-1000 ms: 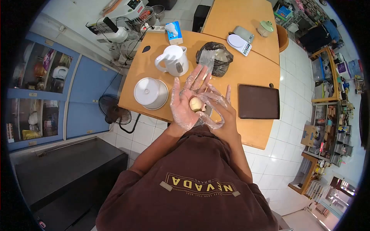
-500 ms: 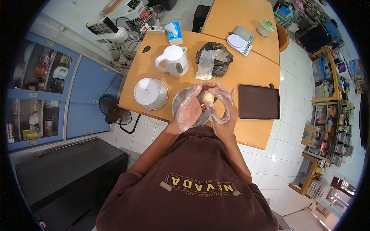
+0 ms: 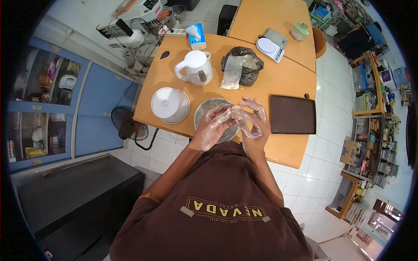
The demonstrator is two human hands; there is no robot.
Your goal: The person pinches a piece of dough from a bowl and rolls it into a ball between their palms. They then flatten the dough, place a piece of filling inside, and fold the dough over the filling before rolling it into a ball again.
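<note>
Both my hands are coated in white, floury residue and meet above a metal bowl [image 3: 201, 114] at the table's near edge. A small pale yellow ball of dough [image 3: 236, 107] shows between my fingertips, mostly hidden by them. My left hand [image 3: 213, 125] has its fingers curled in, their tips pressed at the ball. My right hand [image 3: 252, 124] pinches the ball from the other side, thumb and finger bent into a ring shape. What lies in the bowl is largely covered by my hands.
On the table stand a lidded white tub [image 3: 166, 103], a white electric kettle [image 3: 196, 68], a black plastic bag [image 3: 251, 71] with a clear bag, a kitchen scale [image 3: 270, 48], a tissue box [image 3: 197, 38] and a brown tray [image 3: 292, 115]. Another person [image 3: 359, 40] is at the far right.
My left hand has turned from an open palm to curled fingers closing on the dough ball. The ball, plainly visible before, is now mostly covered. More of the bowl shows.
</note>
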